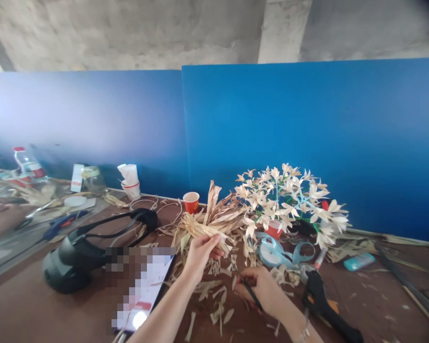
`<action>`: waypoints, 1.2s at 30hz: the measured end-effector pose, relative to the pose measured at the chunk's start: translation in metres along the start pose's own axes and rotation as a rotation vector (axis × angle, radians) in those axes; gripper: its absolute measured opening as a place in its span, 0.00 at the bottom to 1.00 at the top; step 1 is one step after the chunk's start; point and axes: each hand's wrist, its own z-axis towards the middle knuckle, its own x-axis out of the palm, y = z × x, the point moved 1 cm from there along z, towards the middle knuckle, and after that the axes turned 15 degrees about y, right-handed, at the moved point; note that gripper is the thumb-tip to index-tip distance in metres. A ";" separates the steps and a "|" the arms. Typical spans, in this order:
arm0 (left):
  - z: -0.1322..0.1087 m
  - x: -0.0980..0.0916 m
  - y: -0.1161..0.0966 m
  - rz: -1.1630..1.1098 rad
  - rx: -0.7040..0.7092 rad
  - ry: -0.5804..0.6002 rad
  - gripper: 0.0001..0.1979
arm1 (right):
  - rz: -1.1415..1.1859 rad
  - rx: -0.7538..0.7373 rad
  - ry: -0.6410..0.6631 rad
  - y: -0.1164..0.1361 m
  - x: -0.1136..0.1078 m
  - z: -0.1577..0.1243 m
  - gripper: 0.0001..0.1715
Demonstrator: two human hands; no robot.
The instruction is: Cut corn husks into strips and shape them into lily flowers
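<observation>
Husk strip (199,227), pale, dry and apparently from corn, is located at the fingertips of the left hand (204,251). Left-hand state: thumb and fingers closed in a pinch on the strip. Right-hand state: fingers closed around a slim black tool (251,294); its tip is too small to identify.

Handling: the strip is judged very light, thin and flexible across its width, somewhat stiffer along the grain. Its surface is probably dry and not slippery. It is likely fragile, tending to split lengthwise if twisted or pulled sideways. Grip it flat between thumb and forefinger, near the end to be worked, with light pressure; avoid crushing the edges.

Position: the strip lies ahead of the left palm and in front of the loose husk pile (229,213); whether it touches the pile cannot be determined. Relative to the right hand, it is farther forward and to the left, clear of the black tool. Cut husk scraps (219,305) lie on the brown tabletop (289,328) between the forearms. Blue ribbon (271,251) lies just beyond the right hand; a glue gun (318,296) rests to its right.
</observation>
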 end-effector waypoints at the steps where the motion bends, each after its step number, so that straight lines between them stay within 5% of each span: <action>1: -0.001 0.001 0.000 -0.009 0.004 -0.010 0.16 | 0.006 0.002 -0.009 0.000 0.000 0.000 0.10; 36: -0.008 0.017 0.010 -0.152 0.030 -0.110 0.18 | 0.105 0.025 -0.077 0.008 0.007 0.004 0.12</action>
